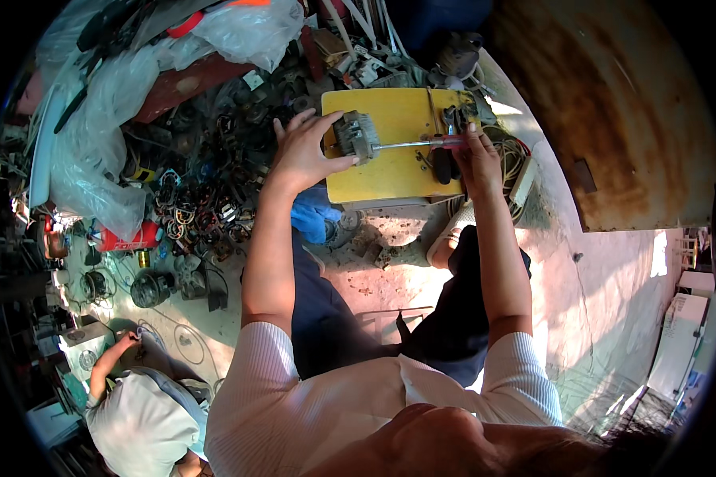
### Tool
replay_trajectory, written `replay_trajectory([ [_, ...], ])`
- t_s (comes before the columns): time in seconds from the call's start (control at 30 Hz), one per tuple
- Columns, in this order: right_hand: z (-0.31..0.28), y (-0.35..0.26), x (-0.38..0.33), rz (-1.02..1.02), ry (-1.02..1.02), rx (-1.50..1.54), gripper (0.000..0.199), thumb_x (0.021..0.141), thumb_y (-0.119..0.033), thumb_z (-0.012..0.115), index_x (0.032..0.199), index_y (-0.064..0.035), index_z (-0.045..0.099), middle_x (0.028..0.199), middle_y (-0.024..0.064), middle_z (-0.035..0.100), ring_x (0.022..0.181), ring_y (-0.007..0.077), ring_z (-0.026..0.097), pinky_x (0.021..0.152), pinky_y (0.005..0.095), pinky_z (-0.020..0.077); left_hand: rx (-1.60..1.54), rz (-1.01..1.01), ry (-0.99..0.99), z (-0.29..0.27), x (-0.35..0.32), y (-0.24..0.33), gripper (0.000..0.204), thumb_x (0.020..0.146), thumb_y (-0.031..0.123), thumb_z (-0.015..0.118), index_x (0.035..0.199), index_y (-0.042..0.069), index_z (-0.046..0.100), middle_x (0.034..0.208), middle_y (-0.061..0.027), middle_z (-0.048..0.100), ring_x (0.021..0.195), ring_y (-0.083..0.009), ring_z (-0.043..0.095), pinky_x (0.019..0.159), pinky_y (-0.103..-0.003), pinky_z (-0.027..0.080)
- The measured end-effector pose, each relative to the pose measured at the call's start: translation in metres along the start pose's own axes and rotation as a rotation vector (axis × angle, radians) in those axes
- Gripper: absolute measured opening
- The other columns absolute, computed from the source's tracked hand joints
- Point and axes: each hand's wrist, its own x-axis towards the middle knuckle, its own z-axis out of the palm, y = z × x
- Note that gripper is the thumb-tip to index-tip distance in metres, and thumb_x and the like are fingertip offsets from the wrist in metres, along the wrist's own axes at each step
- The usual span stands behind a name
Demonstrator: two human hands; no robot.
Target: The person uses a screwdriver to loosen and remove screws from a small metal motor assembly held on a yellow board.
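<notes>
A grey, finned metal block sits on a yellow board in front of me. My left hand grips it from the left, thumb at its near edge and fingers at its far edge. My right hand pinches the red handle of a screwdriver. Its long shaft points left, with the tip against the block's right side; exactly where it meets the block is too small to tell. Pliers and a black-handled tool lie beside the right hand. Several small screws are scattered near the shaft.
A dense heap of dark parts and wires spreads to the left, partly under clear plastic sheeting. A blue cloth is beside the board. Coiled cable and a rusty panel stand right. Another person works at lower left.
</notes>
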Motion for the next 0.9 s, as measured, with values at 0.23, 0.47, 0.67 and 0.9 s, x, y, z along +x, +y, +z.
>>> replay_trajectory([
  [0.23,0.008,0.012,-0.006,-0.082,-0.007,0.255,0.031,0.105,-0.022,0.056,0.124,0.0018,0.054,0.114,0.0142,0.064,0.106,0.0228,0.064,0.093,0.0370,0.0553,-0.006,0.040,0.056,0.004,-0.001,-0.001,0.087,0.067,0.049,0.084,0.143,0.018,0.054,0.140,-0.0129,0.058,0.144,-0.0295,0.035,0.118,-0.068,0.004],
  [0.47,0.008,0.009,0.006,0.052,-0.072,0.626,0.026,0.107,-0.021,0.047,0.116,0.0033,0.052,0.117,0.0199,0.062,0.115,0.0285,0.060,0.109,0.0503,0.0457,-0.003,-0.009,-0.013,0.001,-0.001,0.000,0.091,0.067,0.049,0.084,0.147,0.020,0.050,0.149,-0.0178,0.048,0.148,-0.0301,0.030,0.121,-0.061,0.003],
  [0.67,0.011,0.015,0.012,-0.100,-0.067,0.426,0.028,0.107,-0.022,0.049,0.127,-0.0020,0.053,0.113,0.0123,0.062,0.107,0.0228,0.062,0.100,0.0432,0.0513,-0.008,-0.012,-0.027,0.000,0.001,0.001,0.091,0.067,0.050,0.085,0.147,0.020,0.051,0.150,-0.0187,0.046,0.147,-0.0317,0.030,0.121,-0.061,0.003],
  [0.9,-0.002,0.023,0.014,-0.048,-0.052,0.353,0.033,0.107,-0.023,0.051,0.138,-0.0107,0.052,0.108,0.0049,0.062,0.098,0.0163,0.063,0.088,0.0319,0.0544,-0.009,0.004,0.008,0.000,0.000,0.000,0.089,0.067,0.049,0.085,0.145,0.020,0.052,0.148,-0.0189,0.048,0.145,-0.0319,0.033,0.120,-0.064,0.005],
])
